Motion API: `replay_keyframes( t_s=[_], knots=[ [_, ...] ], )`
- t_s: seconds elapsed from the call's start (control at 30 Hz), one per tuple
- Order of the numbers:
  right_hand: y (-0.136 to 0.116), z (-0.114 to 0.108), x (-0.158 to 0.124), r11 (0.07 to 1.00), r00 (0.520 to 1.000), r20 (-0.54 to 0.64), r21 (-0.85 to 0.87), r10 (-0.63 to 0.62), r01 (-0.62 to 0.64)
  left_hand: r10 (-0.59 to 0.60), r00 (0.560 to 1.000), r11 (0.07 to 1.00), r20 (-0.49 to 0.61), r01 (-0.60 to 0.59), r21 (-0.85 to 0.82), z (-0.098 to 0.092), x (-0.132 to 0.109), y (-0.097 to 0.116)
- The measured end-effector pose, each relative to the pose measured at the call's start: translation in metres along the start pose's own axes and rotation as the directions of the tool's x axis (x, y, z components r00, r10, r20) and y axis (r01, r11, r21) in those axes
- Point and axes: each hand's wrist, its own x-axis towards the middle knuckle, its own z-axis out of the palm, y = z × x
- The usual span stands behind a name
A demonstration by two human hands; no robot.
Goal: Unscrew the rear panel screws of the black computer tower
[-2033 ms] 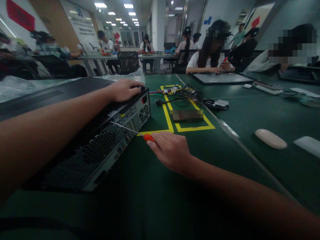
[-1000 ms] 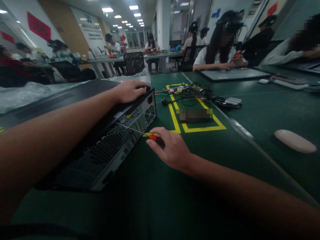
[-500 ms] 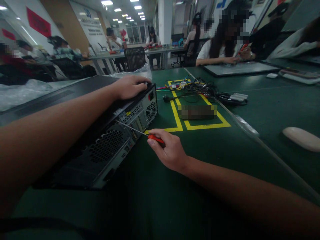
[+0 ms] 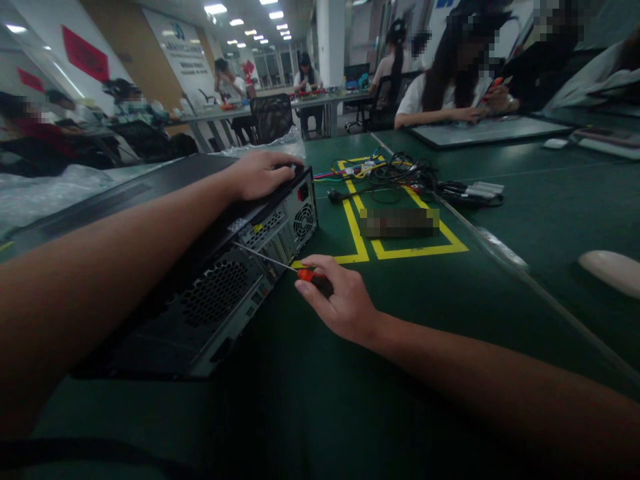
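A black computer tower case (image 4: 165,177) lies on its side on the green table, its rear panel turned toward me and to the right. My left hand (image 4: 265,175) lies on top of it near the far rear corner, fingers stretched out, with the fingertips partly hidden. In my right hand (image 4: 340,297) is a screwdriver (image 4: 314,279) with a red and black handle, held between thumb and fingers. Its thin shaft slants up and left to the rear panel's upper edge, above the honeycomb vent (image 4: 215,293). The screw at the tip is too small to make out.
Bundled cables (image 4: 405,173) lie beyond the case by yellow tape (image 4: 420,253). A blurred-out dark object (image 4: 400,223) sits inside the tape. At right are a white computer mouse (image 4: 613,272) and a flat panel (image 4: 493,131) under a co-worker's hands. Bubble wrap (image 4: 60,183) is behind the case.
The screwdriver handle has turned in my right hand, showing more of its black part, while the tip stays in place. My left hand has not moved. The view has shifted slightly.
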Motion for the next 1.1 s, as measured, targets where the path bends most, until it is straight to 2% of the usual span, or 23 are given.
replay_keyframes(
  t_s=[0.2,0.37,0.67,1.1],
  knots=[
    [0.0028,0.0023,-0.0010,0.994,0.999,-0.012,0.102,0.050,-0.049,0.010,1.000,1.000,-0.008,-0.010,-0.003,0.0007,0.0001,-0.0001],
    [0.0016,0.0026,-0.0010,0.988,0.996,0.020,0.123,0.090,-0.092,0.002,1.000,1.000,-0.007,-0.002,-0.015,0.0015,0.0010,-0.0024],
    [0.0008,-0.0001,-0.0016,0.995,0.997,0.031,0.065,0.068,-0.070,-0.010,1.000,1.000,0.020,0.010,-0.009,0.0005,-0.0031,0.0023],
    [0.0005,-0.0024,-0.0011,0.997,0.997,0.059,-0.070,0.042,-0.038,-0.027,1.000,1.000,0.004,0.027,-0.002,0.0024,-0.0050,0.0033]
  ],
)
